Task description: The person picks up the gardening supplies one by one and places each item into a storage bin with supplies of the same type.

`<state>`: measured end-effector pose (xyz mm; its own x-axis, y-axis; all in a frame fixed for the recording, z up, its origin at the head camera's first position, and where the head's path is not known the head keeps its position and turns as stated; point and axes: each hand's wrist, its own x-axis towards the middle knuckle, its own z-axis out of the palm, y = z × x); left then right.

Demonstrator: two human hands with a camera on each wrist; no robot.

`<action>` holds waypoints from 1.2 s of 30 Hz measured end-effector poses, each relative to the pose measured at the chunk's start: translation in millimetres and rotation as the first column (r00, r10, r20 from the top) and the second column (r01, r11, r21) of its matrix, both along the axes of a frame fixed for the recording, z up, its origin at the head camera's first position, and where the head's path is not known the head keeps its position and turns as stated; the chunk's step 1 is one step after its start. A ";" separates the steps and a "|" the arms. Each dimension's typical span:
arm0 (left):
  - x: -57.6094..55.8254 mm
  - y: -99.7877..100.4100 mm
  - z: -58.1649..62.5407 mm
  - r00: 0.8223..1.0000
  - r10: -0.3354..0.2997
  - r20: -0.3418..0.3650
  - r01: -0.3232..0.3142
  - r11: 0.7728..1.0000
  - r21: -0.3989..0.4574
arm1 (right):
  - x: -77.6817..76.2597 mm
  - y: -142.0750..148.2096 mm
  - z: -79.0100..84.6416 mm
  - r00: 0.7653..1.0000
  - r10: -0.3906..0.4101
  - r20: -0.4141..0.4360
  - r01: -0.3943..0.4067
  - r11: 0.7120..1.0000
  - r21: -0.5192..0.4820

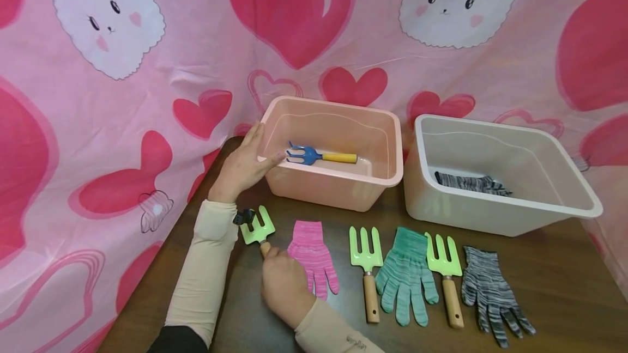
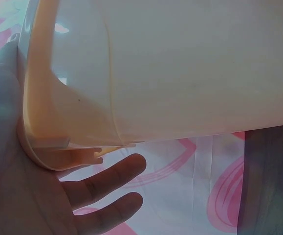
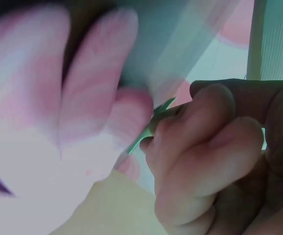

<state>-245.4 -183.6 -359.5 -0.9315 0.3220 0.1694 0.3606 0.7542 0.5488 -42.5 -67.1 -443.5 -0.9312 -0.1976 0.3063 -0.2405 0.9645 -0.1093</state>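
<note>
My left hand (image 1: 241, 171) rests around the front left corner of a pink bin (image 1: 333, 187), thumb along the front rim. In the left wrist view two of its fingers (image 2: 109, 180) stretch out beside the bin wall. My right hand (image 1: 286, 285) grips the wooden handle of a light green garden hand fork (image 1: 258, 229), tines pointing away from me. Curled fingers (image 3: 195, 161) hide most of that handle in the right wrist view. Just right of this fork lies a pink knit glove (image 1: 314, 252). Inside the pink bin is a blue hand rake (image 1: 324, 157) with a yellow handle.
A beige bin (image 1: 456, 214) holding a dark grey glove (image 1: 471, 183) stands to the right. Along the table's front lie a green fork (image 1: 368, 266), a green glove (image 1: 404, 271), another green fork (image 1: 446, 271) and a grey glove (image 1: 490, 287). A heart-patterned cloth (image 1: 196, 26) hangs behind.
</note>
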 end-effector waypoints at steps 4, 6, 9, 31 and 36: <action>0.2 -1.0 0.3 1.000 -0.005 0.007 0.005 1.000 -0.001 | -2.0 8.5 7.4 0.999 0.020 0.038 -0.019 1.000 -0.016; 0.3 -1.2 0.6 1.000 -0.006 0.010 0.006 1.000 0.000 | -2.7 12.8 11.0 0.999 0.029 0.040 -0.028 0.999 -0.031; 0.4 -1.7 0.9 1.000 -0.005 0.012 0.005 1.000 -0.001 | -4.0 19.5 14.6 0.998 0.043 0.035 -0.041 0.998 -0.056; 3.5 -0.7 -0.1 1.000 0.014 0.014 -0.014 1.000 -0.011 | -20.1 85.5 23.1 0.995 0.097 0.019 -0.090 0.970 -0.225; 2.2 0.6 -0.3 1.000 0.019 0.019 -0.018 1.000 -0.005 | -24.1 101.8 27.0 0.996 0.094 0.006 -0.090 0.964 -0.250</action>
